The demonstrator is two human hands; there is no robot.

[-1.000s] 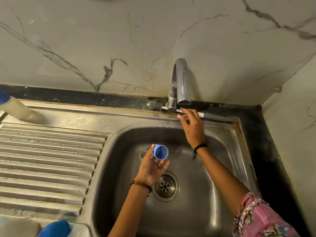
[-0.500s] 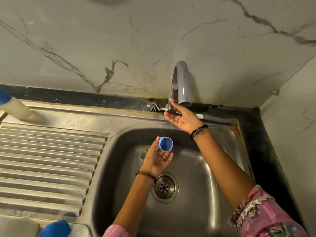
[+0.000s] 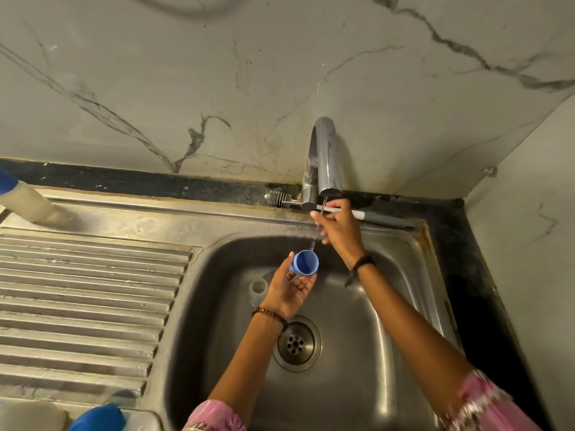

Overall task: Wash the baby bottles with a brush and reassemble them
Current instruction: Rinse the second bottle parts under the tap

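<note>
Left hand pinched blue cap in fingers over sink, under thin stream. Right hand fingers loosely spread below tap. Brush at 12 o'clock on rim. Risk: wet cap slipping toward drain.

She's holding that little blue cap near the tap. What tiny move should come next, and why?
Probably nudge the blue cap in the left hand slightly right, under the thin water stream from the tap. The stream seems to fall just beside the cap's rim, while the right hand is up by the spout.
</note>
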